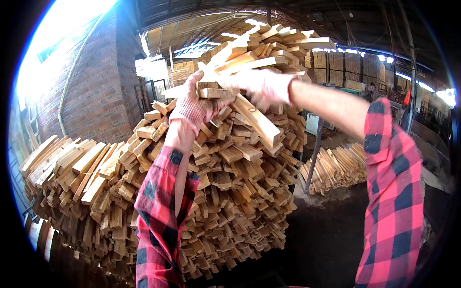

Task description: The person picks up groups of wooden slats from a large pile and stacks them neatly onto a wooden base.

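Note:
A tall heap of short pale wood slats (225, 192) fills the middle of the view, ends facing me. Both hands wear light knitted gloves and are raised at the top of the heap. My left hand (194, 103) grips a bundle of wood slats (213, 90) from the left side. My right hand (261, 86) closes on the same bundle from the right, its forearm reaching in from the right. Longer slats (257, 60) fan out above and behind the hands. Red and black checked sleeves cover both arms.
More slats lie in a lower pile (72, 168) on the left. A brick wall (96, 91) stands behind it. A smaller slat pile (336, 168) lies on the floor at right beside a metal post (314, 153). Stacked timber (345, 67) lines the far shed.

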Demonstrator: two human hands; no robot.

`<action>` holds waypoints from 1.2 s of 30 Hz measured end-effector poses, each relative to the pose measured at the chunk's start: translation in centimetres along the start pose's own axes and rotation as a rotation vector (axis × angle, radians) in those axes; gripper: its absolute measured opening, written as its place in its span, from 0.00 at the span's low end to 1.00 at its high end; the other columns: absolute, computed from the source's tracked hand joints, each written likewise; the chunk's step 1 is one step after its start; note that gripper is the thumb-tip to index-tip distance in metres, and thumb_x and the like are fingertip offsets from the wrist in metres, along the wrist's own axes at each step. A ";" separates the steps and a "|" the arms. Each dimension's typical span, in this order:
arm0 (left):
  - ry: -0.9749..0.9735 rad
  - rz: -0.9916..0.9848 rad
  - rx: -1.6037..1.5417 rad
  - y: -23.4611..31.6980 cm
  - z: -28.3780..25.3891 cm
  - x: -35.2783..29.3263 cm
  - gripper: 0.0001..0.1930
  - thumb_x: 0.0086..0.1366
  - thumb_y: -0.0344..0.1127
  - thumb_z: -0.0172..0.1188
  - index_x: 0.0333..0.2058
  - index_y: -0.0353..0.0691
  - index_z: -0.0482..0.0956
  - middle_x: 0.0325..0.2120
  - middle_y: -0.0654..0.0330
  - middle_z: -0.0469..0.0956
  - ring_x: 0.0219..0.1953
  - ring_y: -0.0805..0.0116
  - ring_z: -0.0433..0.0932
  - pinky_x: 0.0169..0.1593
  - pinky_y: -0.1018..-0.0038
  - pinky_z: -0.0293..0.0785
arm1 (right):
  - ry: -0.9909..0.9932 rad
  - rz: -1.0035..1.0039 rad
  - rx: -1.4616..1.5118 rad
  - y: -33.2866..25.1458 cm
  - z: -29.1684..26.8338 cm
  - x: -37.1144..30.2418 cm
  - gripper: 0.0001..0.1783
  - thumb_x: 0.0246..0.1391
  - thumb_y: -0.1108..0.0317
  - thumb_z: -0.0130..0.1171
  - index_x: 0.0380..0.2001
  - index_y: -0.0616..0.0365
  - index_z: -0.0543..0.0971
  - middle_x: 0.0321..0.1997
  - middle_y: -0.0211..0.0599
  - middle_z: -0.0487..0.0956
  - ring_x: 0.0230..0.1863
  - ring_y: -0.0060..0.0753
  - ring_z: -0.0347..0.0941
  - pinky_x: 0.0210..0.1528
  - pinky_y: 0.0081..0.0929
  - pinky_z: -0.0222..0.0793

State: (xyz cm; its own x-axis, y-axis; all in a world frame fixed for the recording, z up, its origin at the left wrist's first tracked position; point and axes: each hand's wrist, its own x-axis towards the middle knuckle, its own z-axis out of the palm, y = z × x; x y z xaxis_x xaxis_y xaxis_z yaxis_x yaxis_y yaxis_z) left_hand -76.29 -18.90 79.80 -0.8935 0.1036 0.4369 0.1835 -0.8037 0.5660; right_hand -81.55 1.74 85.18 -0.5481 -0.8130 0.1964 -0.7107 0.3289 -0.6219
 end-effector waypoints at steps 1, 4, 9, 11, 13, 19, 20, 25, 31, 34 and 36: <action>-0.001 -0.045 -0.031 1.0 0.6 0.3 0.28 0.67 0.46 0.60 0.59 0.34 0.66 0.51 0.45 0.75 0.53 0.42 0.77 0.55 0.40 0.79 | 0.082 -0.024 0.124 1.6 1.5 0.7 0.58 0.51 0.28 0.62 0.75 0.48 0.54 0.69 0.55 0.68 0.67 0.43 0.65 0.69 0.45 0.61; 0.301 0.108 0.255 1.8 -2.1 1.4 0.23 0.67 0.42 0.60 0.54 0.34 0.69 0.47 0.47 0.77 0.48 0.46 0.80 0.51 0.46 0.83 | 0.275 -0.074 0.589 2.6 9.0 0.5 0.60 0.53 0.32 0.64 0.76 0.52 0.49 0.69 0.56 0.68 0.70 0.41 0.60 0.71 0.44 0.58; 0.509 0.183 0.253 1.0 3.3 -1.3 0.17 0.69 0.40 0.57 0.49 0.34 0.70 0.42 0.48 0.79 0.40 0.49 0.83 0.43 0.54 0.87 | 0.201 -0.087 1.052 3.9 12.8 0.9 0.53 0.52 0.72 0.70 0.76 0.53 0.50 0.49 0.45 0.81 0.32 0.37 0.81 0.30 0.31 0.80; 0.465 0.193 0.290 0.7 1.2 -1.4 0.18 0.69 0.39 0.57 0.50 0.32 0.70 0.40 0.49 0.79 0.40 0.49 0.83 0.44 0.55 0.87 | 0.366 -0.052 0.770 4.1 12.1 -0.1 0.50 0.52 0.73 0.69 0.75 0.53 0.54 0.45 0.42 0.82 0.29 0.34 0.79 0.30 0.29 0.80; 0.487 0.115 0.173 -1.9 0.6 -0.7 0.16 0.68 0.37 0.60 0.49 0.35 0.70 0.46 0.48 0.78 0.49 0.48 0.79 0.53 0.51 0.83 | 0.209 -0.201 0.488 9.2 7.6 -0.3 0.51 0.50 0.73 0.66 0.75 0.50 0.54 0.51 0.44 0.78 0.35 0.30 0.77 0.34 0.24 0.78; 0.343 0.130 0.307 3.0 0.6 -1.5 0.22 0.66 0.44 0.66 0.52 0.38 0.73 0.49 0.46 0.77 0.54 0.48 0.77 0.55 0.51 0.83 | 0.177 -0.372 -0.093 10.0 4.0 -1.8 0.39 0.51 0.64 0.62 0.65 0.56 0.59 0.46 0.46 0.78 0.35 0.32 0.78 0.40 0.34 0.77; 0.385 0.130 0.292 3.1 0.5 -0.9 0.21 0.66 0.42 0.66 0.52 0.37 0.73 0.49 0.47 0.77 0.53 0.48 0.77 0.55 0.52 0.83 | 0.131 -0.407 -0.087 11.4 3.9 -1.9 0.30 0.53 0.65 0.61 0.57 0.57 0.61 0.39 0.42 0.76 0.32 0.31 0.75 0.36 0.32 0.75; 0.496 0.081 0.388 1.7 -0.6 -2.6 0.15 0.66 0.39 0.63 0.46 0.37 0.73 0.39 0.53 0.80 0.36 0.58 0.85 0.42 0.65 0.89 | 0.023 -0.139 -0.160 6.0 5.7 -9.2 0.18 0.57 0.67 0.57 0.50 0.57 0.68 0.34 0.38 0.72 0.36 0.30 0.71 0.35 0.35 0.73; 0.498 0.009 0.490 -2.8 -0.3 -6.5 0.16 0.66 0.41 0.62 0.48 0.42 0.77 0.39 0.56 0.84 0.38 0.58 0.85 0.41 0.60 0.83 | 0.068 -0.474 0.146 10.7 1.9 -3.3 0.33 0.52 0.62 0.71 0.60 0.58 0.71 0.50 0.39 0.79 0.48 0.30 0.74 0.53 0.33 0.75; 0.507 0.035 0.614 -1.3 2.3 -7.7 0.23 0.66 0.54 0.65 0.50 0.44 0.76 0.38 0.56 0.84 0.39 0.58 0.85 0.35 0.62 0.83 | -0.036 -0.571 0.497 7.4 1.3 4.8 0.30 0.55 0.56 0.69 0.57 0.58 0.74 0.52 0.34 0.78 0.50 0.25 0.75 0.49 0.34 0.76; 0.480 0.004 0.626 -0.4 1.5 -8.0 0.31 0.64 0.63 0.64 0.52 0.43 0.74 0.40 0.54 0.84 0.39 0.56 0.86 0.33 0.65 0.85 | -0.110 -0.393 0.603 5.1 2.3 6.7 0.28 0.55 0.56 0.69 0.56 0.58 0.75 0.51 0.35 0.79 0.50 0.27 0.74 0.51 0.34 0.74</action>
State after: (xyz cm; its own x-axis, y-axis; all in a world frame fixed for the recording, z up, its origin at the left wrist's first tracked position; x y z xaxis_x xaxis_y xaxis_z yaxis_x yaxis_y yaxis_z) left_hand -68.63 -18.51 77.17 -0.9455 -0.2772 0.1710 0.2564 -0.3095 0.9157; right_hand -87.79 -3.21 81.58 -0.2327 -0.8704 0.4338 -0.4618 -0.2937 -0.8370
